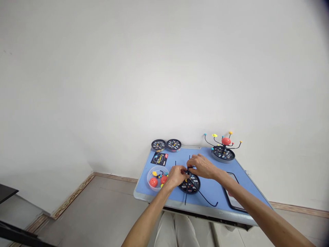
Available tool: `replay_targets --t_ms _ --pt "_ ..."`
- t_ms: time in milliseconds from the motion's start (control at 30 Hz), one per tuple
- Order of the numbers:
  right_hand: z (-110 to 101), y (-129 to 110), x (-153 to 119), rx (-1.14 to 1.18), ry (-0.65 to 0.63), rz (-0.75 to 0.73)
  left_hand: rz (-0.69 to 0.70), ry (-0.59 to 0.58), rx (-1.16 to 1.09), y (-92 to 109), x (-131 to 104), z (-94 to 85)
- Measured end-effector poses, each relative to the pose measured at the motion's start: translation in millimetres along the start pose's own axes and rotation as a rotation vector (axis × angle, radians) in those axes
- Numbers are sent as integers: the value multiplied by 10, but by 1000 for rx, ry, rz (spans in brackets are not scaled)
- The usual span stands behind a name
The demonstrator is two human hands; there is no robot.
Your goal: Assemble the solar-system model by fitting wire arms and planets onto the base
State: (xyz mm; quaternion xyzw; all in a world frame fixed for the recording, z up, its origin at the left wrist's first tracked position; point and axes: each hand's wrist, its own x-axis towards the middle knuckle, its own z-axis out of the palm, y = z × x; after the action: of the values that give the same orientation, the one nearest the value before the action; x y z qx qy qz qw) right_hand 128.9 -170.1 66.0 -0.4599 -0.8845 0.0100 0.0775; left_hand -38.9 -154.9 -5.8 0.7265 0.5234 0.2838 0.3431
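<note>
Both hands meet above a round black base (194,182) printed with small labels. My left hand (177,175) has its fingers pressed together at the centre post, and my right hand (202,166) pinches at the same spot from the other side. Thin black rods (205,198) spread out from there, one bent up at its tip near the table's front. The small part between the fingertips is hidden. Left of the base, a clear bowl (148,178) holds red balls (153,182), a yellow piece (154,173) and other small pieces.
An assembled planet model (223,153) stands at the blue table's (171,199) back right. Two round black-topped containers (158,144) (173,144) sit at the back left, behind a dark card (159,159). A black-framed tablet (231,202) lies under my right forearm.
</note>
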Motion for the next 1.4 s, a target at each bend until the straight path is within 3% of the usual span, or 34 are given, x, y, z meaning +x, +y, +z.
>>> replay_targets --t_ms 100,233,400,567,733,933,1067,1267,1400 --pt "-85 -131 -54 5 47 -39 6 55 -252 63 -156 -110" --pt "-124 -442 -133 36 128 -119 8 9 -762 181 -511 -259" --pt "-71 -797 -210 158 186 -159 -68 67 -988 262 -932 -417" --pt "-5 -878 -341 510 221 -119 -107 171 -939 223 -1169 -541" --pt "191 -1023 -548 826 411 54 -109 226 -903 238 -1428 -545" --pt "552 -1424 -852 969 722 186 -81 207 -869 133 -1814 -271" --pt "706 -1569 -972 1011 788 262 80 360 -711 18 -1946 -61" --pt "678 -1686 -1047 1007 824 288 233 491 -301 70 -2068 70" --pt "616 -1782 -1084 943 941 397 242 554 -198 162 -2138 162"
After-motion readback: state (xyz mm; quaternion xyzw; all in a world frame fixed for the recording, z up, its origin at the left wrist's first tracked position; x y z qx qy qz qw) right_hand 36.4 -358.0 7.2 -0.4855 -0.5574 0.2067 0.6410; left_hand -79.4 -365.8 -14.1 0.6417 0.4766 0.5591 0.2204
